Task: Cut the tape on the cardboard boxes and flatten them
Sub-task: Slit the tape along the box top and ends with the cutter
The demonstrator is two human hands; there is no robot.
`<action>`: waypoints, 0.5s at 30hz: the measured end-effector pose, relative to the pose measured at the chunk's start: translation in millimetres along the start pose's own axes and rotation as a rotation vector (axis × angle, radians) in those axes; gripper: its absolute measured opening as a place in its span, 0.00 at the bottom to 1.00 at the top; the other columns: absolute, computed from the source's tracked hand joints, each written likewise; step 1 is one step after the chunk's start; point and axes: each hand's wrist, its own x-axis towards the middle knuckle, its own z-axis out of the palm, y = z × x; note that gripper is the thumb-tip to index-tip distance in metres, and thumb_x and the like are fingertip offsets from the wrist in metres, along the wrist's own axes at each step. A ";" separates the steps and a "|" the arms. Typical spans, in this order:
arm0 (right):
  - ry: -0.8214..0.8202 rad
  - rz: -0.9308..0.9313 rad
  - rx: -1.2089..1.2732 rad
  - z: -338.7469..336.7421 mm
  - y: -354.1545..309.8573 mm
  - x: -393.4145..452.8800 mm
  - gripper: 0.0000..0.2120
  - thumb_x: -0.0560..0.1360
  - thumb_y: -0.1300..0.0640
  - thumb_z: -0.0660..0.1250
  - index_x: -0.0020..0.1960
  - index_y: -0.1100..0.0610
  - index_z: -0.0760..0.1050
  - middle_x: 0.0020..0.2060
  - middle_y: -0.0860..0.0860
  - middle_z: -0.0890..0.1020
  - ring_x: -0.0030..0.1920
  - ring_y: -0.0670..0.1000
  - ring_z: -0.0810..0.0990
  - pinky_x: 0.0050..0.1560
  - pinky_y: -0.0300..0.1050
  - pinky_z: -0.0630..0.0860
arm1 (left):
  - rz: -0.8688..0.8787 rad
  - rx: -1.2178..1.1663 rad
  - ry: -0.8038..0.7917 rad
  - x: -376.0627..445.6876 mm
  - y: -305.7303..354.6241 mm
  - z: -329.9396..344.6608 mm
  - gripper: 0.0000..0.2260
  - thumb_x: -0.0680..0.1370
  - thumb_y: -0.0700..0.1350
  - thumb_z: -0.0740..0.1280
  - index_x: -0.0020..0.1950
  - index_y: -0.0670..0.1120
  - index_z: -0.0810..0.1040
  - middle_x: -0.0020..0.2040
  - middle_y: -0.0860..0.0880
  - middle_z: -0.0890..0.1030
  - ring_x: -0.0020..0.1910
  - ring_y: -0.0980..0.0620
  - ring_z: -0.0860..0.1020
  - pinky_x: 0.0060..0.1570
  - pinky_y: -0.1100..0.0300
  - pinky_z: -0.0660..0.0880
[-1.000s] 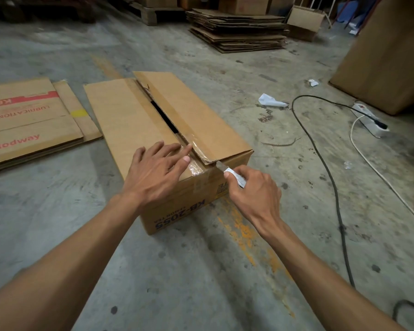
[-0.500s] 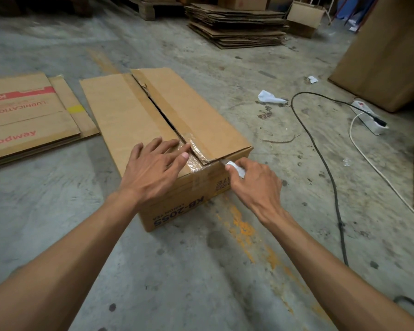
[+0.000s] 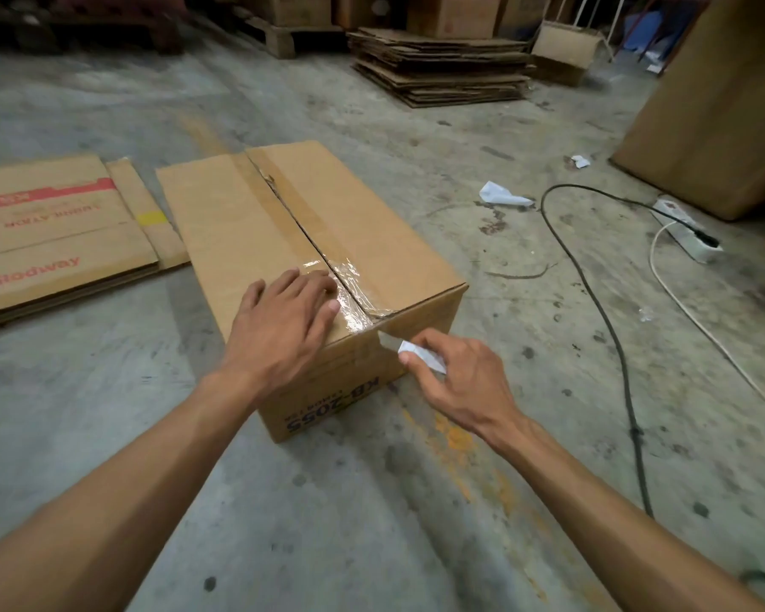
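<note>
A brown cardboard box [image 3: 372, 240] marked KB-2055 stands on the concrete floor, its top seam slit along most of its length. Clear tape [image 3: 354, 298] still shines crumpled at the near end of the seam. My left hand [image 3: 283, 322] lies flat on the near left top flap, fingers straight, pressing down. My right hand [image 3: 456, 377] grips a small white-handled cutter [image 3: 420, 353], its blade at the near end face of the box just below the seam.
A flattened Glodway carton [image 3: 58, 240] lies on the floor to the left. A stack of flattened cardboard [image 3: 442, 68] sits at the back. A black cable [image 3: 601, 311], a white power strip [image 3: 685, 231] and paper scraps lie to the right, beside a large leaning cardboard sheet [image 3: 720, 108].
The right top flap, raised before, now lies flat and the seam gap has closed. My right hand has moved the cutter down to the box's near end face.
</note>
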 end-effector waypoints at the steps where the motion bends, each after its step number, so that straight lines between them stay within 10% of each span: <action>1: -0.109 -0.045 0.073 3.1 -3.8 -3.5 0.12 0.76 0.38 0.61 0.49 0.46 0.74 0.34 0.41 0.78 0.32 0.42 0.73 0.33 0.42 0.67 | -0.002 0.013 -0.002 -1.1 -2.6 -1.5 0.23 0.82 0.61 0.42 0.70 0.56 0.67 0.74 0.56 0.69 0.76 0.52 0.61 0.74 0.44 0.55; 5: -0.512 -0.129 0.169 23.2 -14.4 -13.5 0.12 0.76 0.42 0.66 0.52 0.46 0.66 0.35 0.41 0.72 0.36 0.44 0.72 0.36 0.46 0.69 | 0.008 0.052 -0.002 -7.7 -23.9 -12.7 0.22 0.82 0.60 0.44 0.71 0.59 0.69 0.75 0.55 0.68 0.75 0.51 0.64 0.73 0.43 0.59; 15: -0.742 -0.469 0.137 113.0 -97.4 -61.9 0.11 0.74 0.54 0.69 0.55 0.51 0.75 0.52 0.51 0.80 0.55 0.55 0.76 0.51 0.50 0.73 | -0.072 0.183 0.020 -37.5 -28.4 -18.5 0.23 0.82 0.62 0.44 0.73 0.63 0.68 0.74 0.54 0.70 0.74 0.49 0.65 0.71 0.45 0.61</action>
